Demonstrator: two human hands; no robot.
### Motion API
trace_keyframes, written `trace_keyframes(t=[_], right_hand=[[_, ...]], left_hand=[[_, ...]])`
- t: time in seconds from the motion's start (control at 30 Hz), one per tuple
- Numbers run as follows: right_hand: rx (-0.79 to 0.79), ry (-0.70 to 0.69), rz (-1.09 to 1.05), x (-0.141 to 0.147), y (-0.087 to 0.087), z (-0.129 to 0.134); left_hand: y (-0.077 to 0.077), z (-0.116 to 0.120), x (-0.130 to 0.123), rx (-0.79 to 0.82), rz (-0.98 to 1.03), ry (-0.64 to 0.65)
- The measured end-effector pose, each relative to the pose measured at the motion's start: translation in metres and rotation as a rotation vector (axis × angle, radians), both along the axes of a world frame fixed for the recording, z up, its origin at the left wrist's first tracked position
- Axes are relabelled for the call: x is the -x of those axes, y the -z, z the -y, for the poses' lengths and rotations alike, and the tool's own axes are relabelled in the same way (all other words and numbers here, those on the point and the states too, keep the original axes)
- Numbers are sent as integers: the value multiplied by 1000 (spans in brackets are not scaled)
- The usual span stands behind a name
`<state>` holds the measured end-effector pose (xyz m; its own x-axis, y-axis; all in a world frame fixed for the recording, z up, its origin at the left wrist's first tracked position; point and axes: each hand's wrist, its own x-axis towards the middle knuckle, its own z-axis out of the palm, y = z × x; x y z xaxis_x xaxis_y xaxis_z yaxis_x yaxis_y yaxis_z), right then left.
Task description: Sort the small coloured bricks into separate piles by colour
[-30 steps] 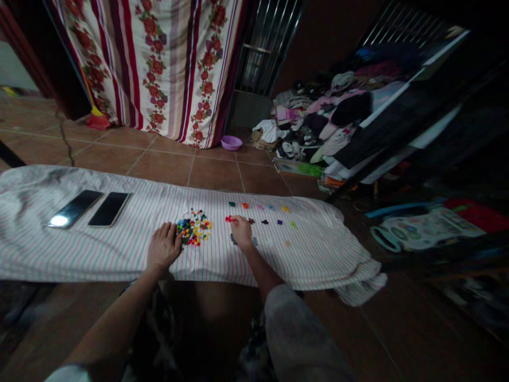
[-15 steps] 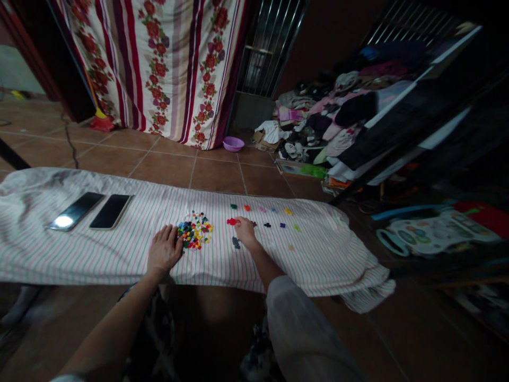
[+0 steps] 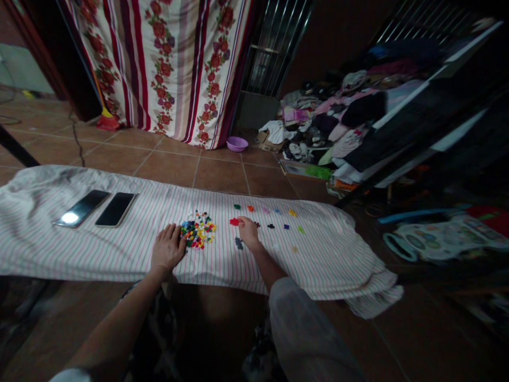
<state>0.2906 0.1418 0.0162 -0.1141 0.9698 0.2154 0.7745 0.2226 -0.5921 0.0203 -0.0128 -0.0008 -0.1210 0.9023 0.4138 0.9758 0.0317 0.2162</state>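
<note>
On the striped cloth lies a mixed pile of small coloured pieces (image 3: pixel 199 233), too small to make out their exact kind. My left hand (image 3: pixel 167 249) rests flat at the pile's left edge, fingers stretched out. To the right of the pile, my right hand (image 3: pixel 248 231) is closed in a pinch at a small red cluster (image 3: pixel 234 222); whatever its fingertips hold is hidden. A dark grey cluster (image 3: pixel 238 243) lies just below that hand. Farther right are small single-colour groups, among them green (image 3: pixel 237 206), orange (image 3: pixel 250 208), yellow (image 3: pixel 292 213), black (image 3: pixel 271 226) and lime (image 3: pixel 301 229).
Two phones (image 3: pixel 116 209) lie on the cloth (image 3: pixel 135 249) at the left. Beyond the cloth-covered surface stand a flowered curtain (image 3: pixel 183 69), a purple basin (image 3: pixel 237 144) and a heap of clothes (image 3: pixel 318 116) on the tiled floor. A dark slanting frame runs along the right.
The view has shifted slightly, so the scene sits a little farther right. Against the cloth, both hands stay in nearly the same places, the right still at the red cluster.
</note>
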Motion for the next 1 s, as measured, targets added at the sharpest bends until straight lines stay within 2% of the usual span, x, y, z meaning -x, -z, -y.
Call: trace_keyframes(t=[0.23, 0.43, 0.67, 0.8, 1.0], right_hand=[[-25, 14, -2, -4, -4, 2], [-59, -42, -19, 12, -13, 14], [88, -227, 37, 50, -18, 34], [157, -223, 114, 65, -19, 40], [173, -205, 190, 74, -21, 43]], left_hand=[[-5, 1, -2, 40, 32, -23], [-4, 1, -1, 36, 3, -8], [-1, 0, 0, 2, 17, -19], [-1, 0, 0, -1, 30, -5], [-3, 0, -1, 34, 28, -11]])
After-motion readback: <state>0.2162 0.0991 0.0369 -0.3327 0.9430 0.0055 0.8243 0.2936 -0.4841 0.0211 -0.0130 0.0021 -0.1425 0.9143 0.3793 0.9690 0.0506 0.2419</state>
